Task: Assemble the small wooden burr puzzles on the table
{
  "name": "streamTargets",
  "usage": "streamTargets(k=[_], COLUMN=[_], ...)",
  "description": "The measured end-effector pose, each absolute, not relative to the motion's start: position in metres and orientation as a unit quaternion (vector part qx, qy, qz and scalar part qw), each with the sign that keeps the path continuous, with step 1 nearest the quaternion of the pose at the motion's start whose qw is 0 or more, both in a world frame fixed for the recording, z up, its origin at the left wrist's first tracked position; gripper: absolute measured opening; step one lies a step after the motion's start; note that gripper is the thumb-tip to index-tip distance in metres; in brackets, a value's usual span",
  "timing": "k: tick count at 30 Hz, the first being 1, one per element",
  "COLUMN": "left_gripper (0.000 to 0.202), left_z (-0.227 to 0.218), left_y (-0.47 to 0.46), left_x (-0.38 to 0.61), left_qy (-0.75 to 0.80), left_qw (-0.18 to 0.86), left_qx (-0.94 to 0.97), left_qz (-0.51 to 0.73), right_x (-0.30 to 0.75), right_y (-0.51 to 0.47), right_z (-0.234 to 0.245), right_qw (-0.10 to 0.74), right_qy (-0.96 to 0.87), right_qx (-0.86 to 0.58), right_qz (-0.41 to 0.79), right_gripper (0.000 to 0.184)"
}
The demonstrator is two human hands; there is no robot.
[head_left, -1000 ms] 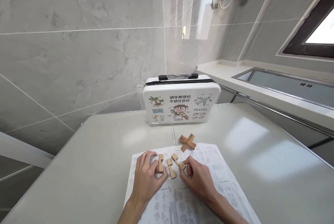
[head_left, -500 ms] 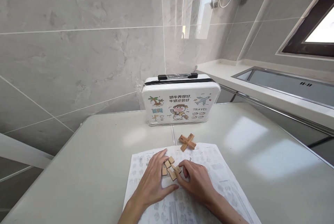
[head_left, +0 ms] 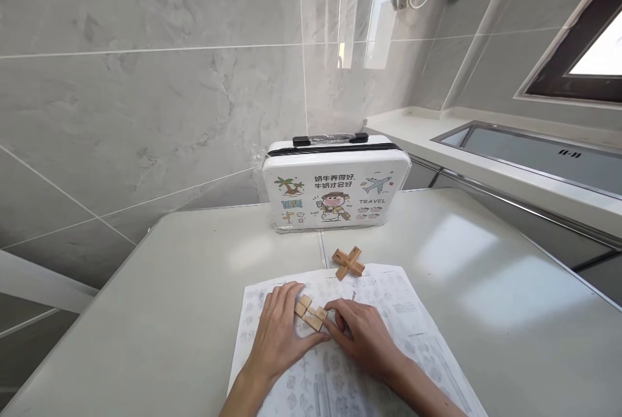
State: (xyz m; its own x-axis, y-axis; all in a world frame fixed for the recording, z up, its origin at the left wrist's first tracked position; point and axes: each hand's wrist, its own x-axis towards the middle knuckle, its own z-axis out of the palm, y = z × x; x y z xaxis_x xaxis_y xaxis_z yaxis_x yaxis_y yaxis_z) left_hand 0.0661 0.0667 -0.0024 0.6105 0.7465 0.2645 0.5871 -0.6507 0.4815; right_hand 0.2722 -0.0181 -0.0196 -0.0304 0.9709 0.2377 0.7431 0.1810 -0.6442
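A small cluster of pale wooden puzzle pieces (head_left: 311,315) lies low over the printed sheet (head_left: 389,339), between my two hands. My left hand (head_left: 276,333) curves around its left side, fingers against the far edge and thumb stretched along the near side. At the right end, the thumb and index finger of my right hand (head_left: 362,336) pinch a notched piece, its other fingers curled under. Part of the cluster is hidden behind my left fingers. Just beyond the sheet's far edge, a darker wooden cross-shaped puzzle (head_left: 348,263) with small marks on it rests on the table.
A white printed carrying case (head_left: 335,190) with a black handle, in clear plastic wrap, stands at the back of the white table (head_left: 184,300). Behind it rises a grey tiled wall (head_left: 170,80). To the right are a counter and a steel-rimmed sink (head_left: 525,151).
The wooden cluster has shifted slightly left and its pieces sit closer together. My left hand has moved a little left, and my right fingers have followed the cluster.
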Motion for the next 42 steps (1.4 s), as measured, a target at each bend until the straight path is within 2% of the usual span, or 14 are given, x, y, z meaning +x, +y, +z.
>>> streamTargets(k=[4, 8, 11, 16, 18, 28, 35, 42], left_gripper=[0.090, 0.093, 0.082, 0.052, 0.044, 0.032, 0.033, 0.038], left_z=[-0.005, -0.004, -0.001, 0.005, 0.004, -0.008, -0.009, 0.001], left_y=[0.066, 0.062, 0.059, 0.059, 0.060, 0.087, 0.110, 0.104], left_x=[0.067, 0.068, 0.069, 0.071, 0.070, 0.051, 0.026, 0.031], left_qy=[0.428, 0.417, 0.353, 0.314, 0.328, 0.448, 0.492, 0.476], left_qw=[0.161, 0.192, 0.231, 0.253, 0.242, 0.138, 0.109, 0.034], left_qx=[0.862, 0.862, 0.885, 0.898, 0.896, 0.851, 0.826, 0.837], left_qz=[0.220, 0.214, 0.198, 0.175, 0.177, 0.237, 0.252, 0.268], right_x=[0.273, 0.272, 0.271, 0.270, 0.270, 0.272, 0.273, 0.273], right_y=[-0.018, -0.018, -0.018, -0.020, -0.020, -0.018, -0.018, -0.018], right_z=[-0.020, -0.021, -0.019, -0.014, -0.014, -0.015, -0.013, -0.012], right_qw=[0.324, 0.324, 0.324, 0.325, 0.332, 0.342, 0.347, 0.349], right_qy=[-0.696, -0.708, -0.721, -0.736, -0.730, -0.711, -0.699, -0.695], right_qx=[-0.616, -0.605, -0.590, -0.567, -0.568, -0.584, -0.589, -0.591], right_qz=[0.179, 0.167, 0.165, 0.176, 0.183, 0.191, 0.210, 0.217], right_gripper=[0.012, 0.012, 0.013, 0.018, 0.017, 0.016, 0.020, 0.021])
